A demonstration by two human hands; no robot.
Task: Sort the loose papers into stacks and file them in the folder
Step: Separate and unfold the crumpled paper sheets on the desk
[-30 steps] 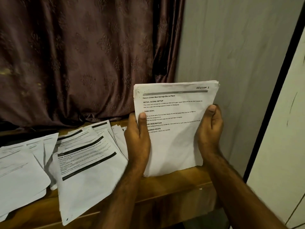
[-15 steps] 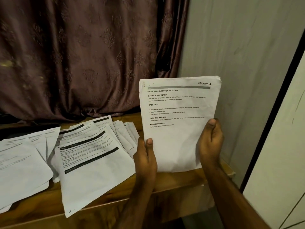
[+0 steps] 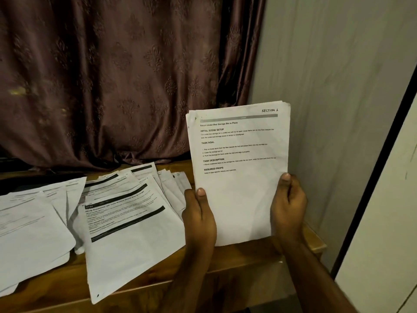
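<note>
I hold a stack of white printed sheets (image 3: pixel 239 195) upright over the right end of the wooden table (image 3: pixel 248 258); its top page reads "SECTION 1". My left hand (image 3: pixel 198 220) grips the stack's lower left edge, thumb on the front. My right hand (image 3: pixel 287 206) grips the lower right edge, thumb on the front too. Loose papers with black header bars (image 3: pixel 126 224) lie fanned out on the table to the left. More sheets with rounded corners (image 3: pixel 29 231) lie at the far left. No folder is in view.
A dark patterned curtain (image 3: pixel 112 75) hangs behind the table. A pale wall (image 3: pixel 338 86) stands at the right, with a dark-edged white panel (image 3: pixel 383 222) beside it. The table's front edge (image 3: pixel 225 276) runs below my hands.
Both hands slid down the stack's sides, and the stack rose off the table, standing a little higher and more upright. The papers on the table have not moved.
</note>
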